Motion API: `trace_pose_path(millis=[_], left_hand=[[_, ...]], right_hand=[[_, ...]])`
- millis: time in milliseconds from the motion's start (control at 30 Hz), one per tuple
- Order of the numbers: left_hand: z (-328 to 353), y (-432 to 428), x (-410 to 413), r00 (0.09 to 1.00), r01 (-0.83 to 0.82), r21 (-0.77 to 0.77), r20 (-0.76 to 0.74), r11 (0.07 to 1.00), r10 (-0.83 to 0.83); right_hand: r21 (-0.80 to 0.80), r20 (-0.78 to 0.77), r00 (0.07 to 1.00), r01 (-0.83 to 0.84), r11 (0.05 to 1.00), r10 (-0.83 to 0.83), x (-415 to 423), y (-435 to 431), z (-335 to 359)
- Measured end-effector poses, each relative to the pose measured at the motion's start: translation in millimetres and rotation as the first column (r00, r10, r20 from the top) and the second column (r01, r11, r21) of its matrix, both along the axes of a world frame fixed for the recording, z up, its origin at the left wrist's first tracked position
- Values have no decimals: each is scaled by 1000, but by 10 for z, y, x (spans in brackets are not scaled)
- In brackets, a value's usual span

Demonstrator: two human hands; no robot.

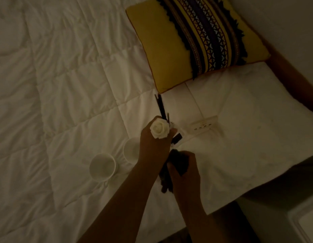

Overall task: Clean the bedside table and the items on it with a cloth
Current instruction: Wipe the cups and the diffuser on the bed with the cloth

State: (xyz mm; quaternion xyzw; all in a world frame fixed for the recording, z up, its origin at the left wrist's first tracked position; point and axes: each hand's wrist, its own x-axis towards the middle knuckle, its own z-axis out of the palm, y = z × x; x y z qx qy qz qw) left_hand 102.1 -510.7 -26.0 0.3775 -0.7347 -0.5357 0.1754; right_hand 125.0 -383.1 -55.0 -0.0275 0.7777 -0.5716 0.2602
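I judge we're midway: my left hand (154, 146) pinches a white rose-topped diffuser with dark reeds (159, 128) over the white quilted bed (64, 85), my right hand (184, 170) clutches the dark cloth (176, 162), two white ceramic mugs (102, 167) wait nearby, and the bedside table is out of view.

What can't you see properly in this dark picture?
- Head view: the vessel under the white rose and dark sticks is covered by the left hand.
- The dark cloth is partly wrapped in the right hand.
- The small dark item beside the rose is too dim to identify.
- The bedside table is cut off at the lower right edge.
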Motion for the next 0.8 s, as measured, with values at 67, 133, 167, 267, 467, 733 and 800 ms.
trace_pose_path(millis=[67, 133, 167, 267, 467, 733, 800], left_hand=[[-87, -7, -40, 999, 54, -78, 8, 995, -54], [-233, -33, -58, 998, 64, -94, 15, 993, -63], [-315, -40, -59, 998, 69, -77, 15, 995, -68], [-541, -4, -68, 994, 98, -30, 50, 995, -96], [-751, 152, -170, 991, 50, -113, 132, 992, -35], [-921, 628, -45, 928, -294, -15, 236, 956, 289], [-949, 821, 5, 868, -336, -55, 370, 940, 332]], right_hand=[[25, -3, 1000, 3, 1000, -3, 30, 52, -38], [43, 19, 1000, -11, 999, 10, -34, 87, -105], [55, 49, 999, -20, 998, 17, -96, 103, -140], [74, 72, 997, -14, 997, 9, -291, 209, -197], [54, -3, 999, -51, 997, 51, -827, 530, -270], [-22, 21, 988, -154, 988, 154, -1215, 819, -273], [-33, 43, 986, -157, 987, 158, -1302, 886, -260]])
